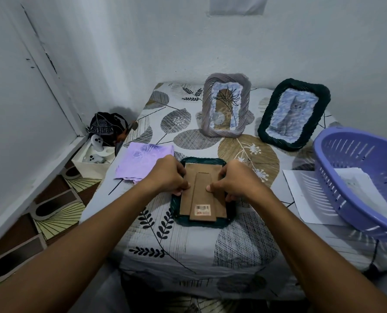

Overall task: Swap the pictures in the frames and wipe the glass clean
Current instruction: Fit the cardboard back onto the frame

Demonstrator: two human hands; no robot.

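Three frames on the bench (188, 242), which has a leaf-print cover. Dark green woven frame (176, 214) lies face down at centre front, brown cardboard backing (219, 177) up, folded stand flat along its middle, barcode sticker (203, 210) at the near end.

Left hand (167, 175) sits on the frame's left edge, fingers curled, thumb tip on the backing beside the stand. Right hand (237, 179) mirrors it on the right edge, fingers curled over the side, thumb on the backing. Both grip the frame/backing at the edges; cannot tell whether the backing is lifted or seated.

Grey woven frame (226, 106) stands upright at the back, holding a line-drawn plant picture. Second dark green frame (293, 114) stands tilted just to its right, holding a grey cat picture.

Purple cloth (140, 161) lies folded, just left of the face-down frame, near the left hand. Purple slotted basket (346, 177) is on the right edge of the bench, resting on a white paper sheet (305, 197), more paper inside it.

White box (93, 159) with two white controllers and a dark bag (106, 127) are on the floor, left of the bench in the corner.
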